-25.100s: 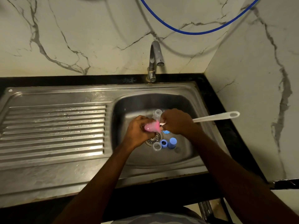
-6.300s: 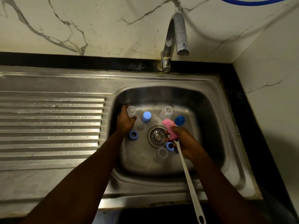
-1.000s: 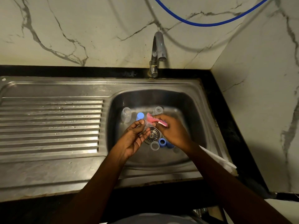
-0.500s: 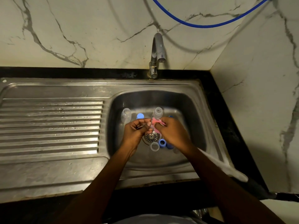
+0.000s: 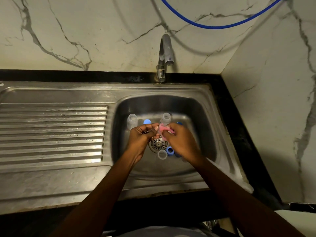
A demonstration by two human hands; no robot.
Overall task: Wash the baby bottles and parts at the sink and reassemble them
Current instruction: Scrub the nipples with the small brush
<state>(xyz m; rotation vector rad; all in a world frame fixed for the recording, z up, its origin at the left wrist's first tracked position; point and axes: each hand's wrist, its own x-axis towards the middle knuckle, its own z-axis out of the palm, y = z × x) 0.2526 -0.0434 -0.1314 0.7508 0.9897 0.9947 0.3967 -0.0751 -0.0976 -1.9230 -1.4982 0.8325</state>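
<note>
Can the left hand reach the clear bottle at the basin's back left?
Probably yes: the clear bottle stands just beyond the left hand, nothing between them, though it is busy at the pink brush head.

Home kitchen, sink corner.

- Steel sink [image 5: 213,134], single basin, set in a black counter [image 5: 239,117].
- Ribbed drainboard [image 5: 51,134] pressed into the same steel sheet, left of the left hand [image 5: 140,139].
- Tap [image 5: 165,53] beyond both hands, at the counter's back edge.
- Wall [image 5: 102,31] in white marble look with grey veins, behind the tap and again right of the right hand [image 5: 181,142]; the two faces meet in a corner.
- Blue hose [image 5: 213,26] loops across the wall above the tap.
- Strainer [image 5: 158,144] in the basin floor, just under the hands.
- Household washing-up: clear bottles [image 5: 132,120] and blue caps [image 5: 147,121] stand round the hands, and the right hand grips a pink brush [image 5: 164,130].
</note>
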